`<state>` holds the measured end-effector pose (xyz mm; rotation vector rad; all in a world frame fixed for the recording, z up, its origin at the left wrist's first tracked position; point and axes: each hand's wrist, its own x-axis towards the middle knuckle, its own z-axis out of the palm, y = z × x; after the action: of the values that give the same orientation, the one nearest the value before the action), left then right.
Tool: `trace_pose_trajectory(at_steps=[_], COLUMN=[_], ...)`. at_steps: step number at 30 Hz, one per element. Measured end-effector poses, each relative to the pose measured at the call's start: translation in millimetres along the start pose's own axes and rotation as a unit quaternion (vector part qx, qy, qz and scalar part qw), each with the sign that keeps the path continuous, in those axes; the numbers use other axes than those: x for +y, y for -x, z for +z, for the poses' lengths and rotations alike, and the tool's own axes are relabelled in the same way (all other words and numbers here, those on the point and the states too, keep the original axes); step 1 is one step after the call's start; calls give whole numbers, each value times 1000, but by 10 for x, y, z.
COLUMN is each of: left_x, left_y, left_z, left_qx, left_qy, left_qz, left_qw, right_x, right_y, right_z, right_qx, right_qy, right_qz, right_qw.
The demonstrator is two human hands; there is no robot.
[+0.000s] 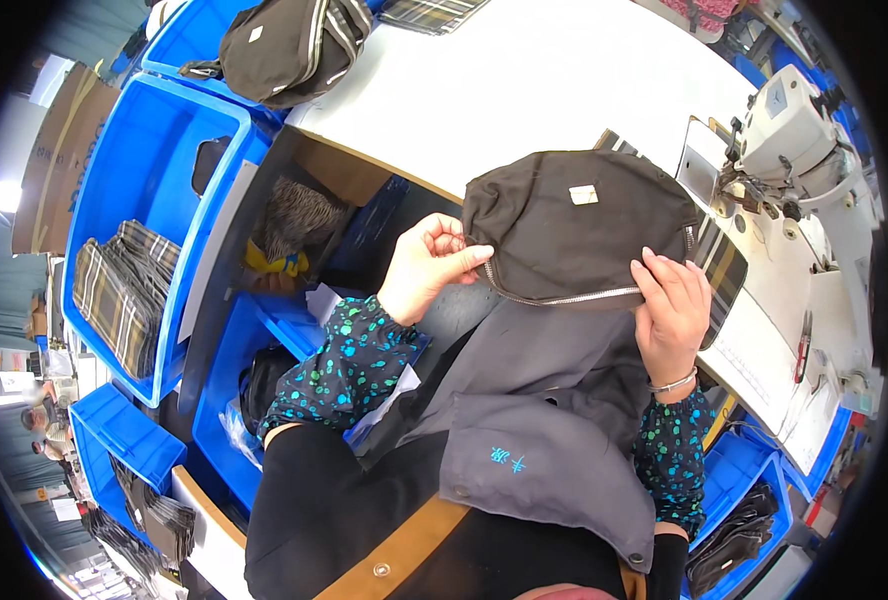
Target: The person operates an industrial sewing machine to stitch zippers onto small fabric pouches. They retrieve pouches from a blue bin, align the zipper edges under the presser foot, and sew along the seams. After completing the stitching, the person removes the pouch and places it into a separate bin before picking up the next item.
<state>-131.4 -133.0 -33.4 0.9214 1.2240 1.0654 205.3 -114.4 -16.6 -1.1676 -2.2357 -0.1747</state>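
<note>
A dark pouch-like bag piece (574, 235) with a small white label and a light zipper along its lower edge is held up over my lap, at the table's near edge. My left hand (434, 262) pinches its left lower corner, by the end of the zipper, between thumb and fingers. At the lower right, my right hand (674, 308) grips the edge, fingers over the front and thumb underneath. To the right of the piece stands a white sewing machine (784, 135). Some plaid fabric (726, 275) shows beneath and beside the piece.
A white table (414, 110) stretches ahead, with a dark bag (282, 50) at its far left. Blue bins (129, 110) stand at the left, one with folded plaid pieces (129, 290). Red-handled snips (802, 348) lie at the right. Another blue bin (724, 485) holds dark pieces.
</note>
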Motion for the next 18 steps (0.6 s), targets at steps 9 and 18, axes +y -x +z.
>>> trace_pose_trajectory(at_steps=[9,18], left_x=[652,773], left_y=[-63,-1040], left_z=[-314,285], left_qx=[35,-111], left_qy=[-164,-466], left_qz=[31,238], left_qw=[985,845], right_x=[1,-6], right_y=[33,-17], right_z=[20,-5], right_qx=[9,4], right_qy=[-1,-17], right_qz=[15,18], right_qw=[1000,1000])
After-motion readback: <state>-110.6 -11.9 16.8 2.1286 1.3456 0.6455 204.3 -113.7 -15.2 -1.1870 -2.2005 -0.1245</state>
